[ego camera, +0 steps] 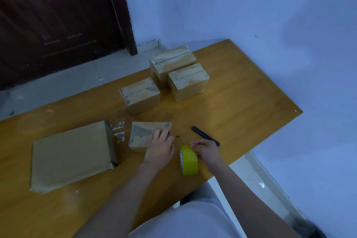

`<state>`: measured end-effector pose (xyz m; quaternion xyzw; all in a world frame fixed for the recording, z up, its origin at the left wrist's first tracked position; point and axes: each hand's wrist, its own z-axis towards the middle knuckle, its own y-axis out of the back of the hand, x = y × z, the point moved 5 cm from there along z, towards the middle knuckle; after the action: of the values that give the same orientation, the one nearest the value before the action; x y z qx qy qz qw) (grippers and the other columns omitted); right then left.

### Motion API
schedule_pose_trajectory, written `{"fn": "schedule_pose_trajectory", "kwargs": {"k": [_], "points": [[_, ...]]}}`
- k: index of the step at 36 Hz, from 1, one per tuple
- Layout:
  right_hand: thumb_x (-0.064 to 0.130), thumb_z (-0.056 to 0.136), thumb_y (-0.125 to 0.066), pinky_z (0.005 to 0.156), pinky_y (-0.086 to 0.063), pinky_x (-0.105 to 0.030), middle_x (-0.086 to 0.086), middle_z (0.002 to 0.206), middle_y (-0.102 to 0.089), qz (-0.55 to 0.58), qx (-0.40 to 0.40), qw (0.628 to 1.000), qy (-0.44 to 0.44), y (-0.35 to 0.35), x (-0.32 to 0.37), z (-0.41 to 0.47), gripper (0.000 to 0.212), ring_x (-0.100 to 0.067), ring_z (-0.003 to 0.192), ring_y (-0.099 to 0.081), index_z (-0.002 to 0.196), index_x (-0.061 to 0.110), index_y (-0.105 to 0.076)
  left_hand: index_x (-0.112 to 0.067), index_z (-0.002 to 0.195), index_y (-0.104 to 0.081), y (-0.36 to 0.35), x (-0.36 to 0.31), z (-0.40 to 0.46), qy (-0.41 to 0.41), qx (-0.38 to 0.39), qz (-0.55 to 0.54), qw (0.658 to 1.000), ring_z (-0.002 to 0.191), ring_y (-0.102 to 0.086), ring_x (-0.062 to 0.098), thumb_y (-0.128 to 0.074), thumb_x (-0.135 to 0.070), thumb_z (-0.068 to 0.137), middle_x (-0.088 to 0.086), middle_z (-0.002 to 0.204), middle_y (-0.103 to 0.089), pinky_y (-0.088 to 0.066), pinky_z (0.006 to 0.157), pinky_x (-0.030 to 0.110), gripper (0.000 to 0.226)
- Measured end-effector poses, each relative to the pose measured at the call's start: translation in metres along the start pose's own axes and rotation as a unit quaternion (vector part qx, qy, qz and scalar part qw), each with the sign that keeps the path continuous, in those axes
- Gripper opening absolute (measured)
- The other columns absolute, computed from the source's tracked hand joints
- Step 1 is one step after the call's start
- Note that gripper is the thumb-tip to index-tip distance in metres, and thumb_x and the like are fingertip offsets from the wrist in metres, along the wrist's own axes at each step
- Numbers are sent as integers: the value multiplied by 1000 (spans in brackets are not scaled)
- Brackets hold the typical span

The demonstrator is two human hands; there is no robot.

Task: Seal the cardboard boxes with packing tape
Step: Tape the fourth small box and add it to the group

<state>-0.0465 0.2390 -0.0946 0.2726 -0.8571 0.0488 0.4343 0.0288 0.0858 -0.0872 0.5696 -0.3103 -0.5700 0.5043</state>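
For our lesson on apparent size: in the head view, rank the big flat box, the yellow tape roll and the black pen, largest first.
1. big flat box
2. yellow tape roll
3. black pen, thinnest

Left hand (160, 146) is covering the small box's (143, 135) near right corner; printing on that box is blurring, unreadable.

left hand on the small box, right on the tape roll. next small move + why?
Probably pull a length of tape off the yellow tape roll toward the small box. The left hand rests on that box's top, steadying it, and the right hand grips the roll, which stands on edge right beside the box. No fresh strip is visible across the box top, though the dim view makes that uncertain.
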Motion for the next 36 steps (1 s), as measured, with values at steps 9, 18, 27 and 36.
{"fn": "schedule_pose_trajectory", "kwargs": {"k": [9, 18, 27, 36], "points": [[9, 86, -65, 80, -52, -40, -7, 90, -65, -20, 2, 1000, 7, -3, 2, 0, 5, -25, 92, -62, 85, 10, -69, -18, 104, -71, 2, -10, 16, 175, 19, -76, 981, 102, -41, 23, -53, -11, 89, 1, 108, -51, -38, 89, 37, 24], [-13, 79, -57, 103, -37, -40, -14, 115, -53, -184, 128, 969, 107, -19, 35, 10, 34, -28, 122, -47, 58, 13, -54, -10, 135, -46, 70, 59, 17, 414, -134, -117, 893, 125, -36, 33, -44, -39, 98, 14, 134, -43, -26, 104, 44, 47], [-5, 82, -56, 104, -34, -36, -3, 149, -36, -272, 265, 920, 98, -45, 67, 5, 30, -19, 138, -32, 62, 18, -59, -7, 149, -24, 46, 94, 4, 557, 94, -383, 731, 131, -38, 36, -37, -52, 98, 15, 151, -31, -34, 106, 43, 69], [0, 82, -62, 112, -28, -43, 5, 149, -31, -228, 224, 927, 195, -21, 69, -7, 29, -20, 140, -29, 62, 21, -58, -13, 137, -33, 67, 64, -5, 411, -75, -467, 779, 115, -46, 24, -57, 6, 89, 4, 121, -44, -46, 95, 37, 56]]}}
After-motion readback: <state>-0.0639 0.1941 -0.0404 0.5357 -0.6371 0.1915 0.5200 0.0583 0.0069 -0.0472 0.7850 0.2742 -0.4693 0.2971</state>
